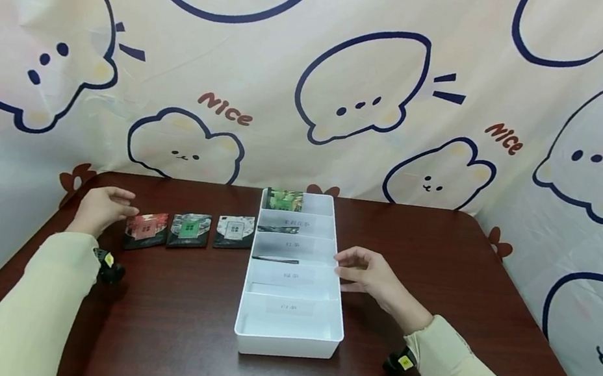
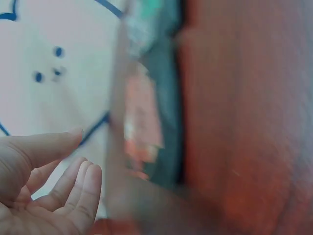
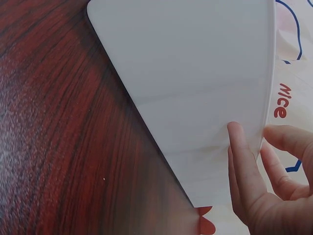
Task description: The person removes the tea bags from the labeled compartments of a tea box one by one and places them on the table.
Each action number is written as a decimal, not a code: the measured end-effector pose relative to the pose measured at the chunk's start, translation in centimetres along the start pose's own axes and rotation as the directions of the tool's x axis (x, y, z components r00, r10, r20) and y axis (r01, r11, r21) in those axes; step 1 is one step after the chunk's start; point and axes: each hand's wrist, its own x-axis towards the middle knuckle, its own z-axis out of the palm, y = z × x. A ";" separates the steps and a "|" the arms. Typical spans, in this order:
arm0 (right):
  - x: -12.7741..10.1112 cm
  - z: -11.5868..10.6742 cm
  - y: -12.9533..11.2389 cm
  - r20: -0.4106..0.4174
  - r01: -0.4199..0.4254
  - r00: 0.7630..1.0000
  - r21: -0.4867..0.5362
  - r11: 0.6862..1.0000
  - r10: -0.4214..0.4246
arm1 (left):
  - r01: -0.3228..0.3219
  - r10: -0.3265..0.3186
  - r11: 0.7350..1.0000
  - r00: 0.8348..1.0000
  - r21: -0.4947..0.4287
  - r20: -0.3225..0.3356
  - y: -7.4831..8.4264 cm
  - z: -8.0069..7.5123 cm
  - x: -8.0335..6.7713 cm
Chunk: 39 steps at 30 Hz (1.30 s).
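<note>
Your left hand [image 1: 104, 209] is hovering just left of the red packet [image 1: 146, 229], its thumb and fingers curving loosely apart and holding nothing. Your right hand [image 1: 370, 276] is gripping the white box [image 1: 288, 347] by its right wall, fingertips bending at the rim. The red packet is lying on the table [image 1: 165, 337], leftmost in a row with a green packet [image 1: 189, 229] and a white packet [image 1: 235, 231]. Faint Chinese labels [image 1: 290, 308] are lining the box's compartments, too small for certain reading; behind, the patterned backdrop [image 1: 271, 78] is showing "Nice" in reddish-brown letters.
</note>
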 end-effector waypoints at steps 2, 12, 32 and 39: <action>0.0 0.0 0.0 -0.003 -0.001 1.000 -0.002 1.000 0.001 | -0.021 0.028 0.996 0.996 -0.082 0.080 -2.0 -0.3 2.5; 0.0 -0.1 0.2 0.003 0.004 1.000 0.007 1.000 -0.004 | -0.150 0.182 0.965 0.974 -0.215 0.138 2.8 0.3 0.9; -0.1 0.0 0.1 -0.003 0.005 1.000 0.007 1.000 -0.005 | -0.330 0.435 0.887 0.830 -0.323 0.348 9.5 9.0 -6.4; -0.1 0.0 0.0 -0.004 0.006 1.000 0.004 1.000 -0.006 | -0.323 0.435 0.892 0.802 -0.315 0.410 8.5 11.1 -7.1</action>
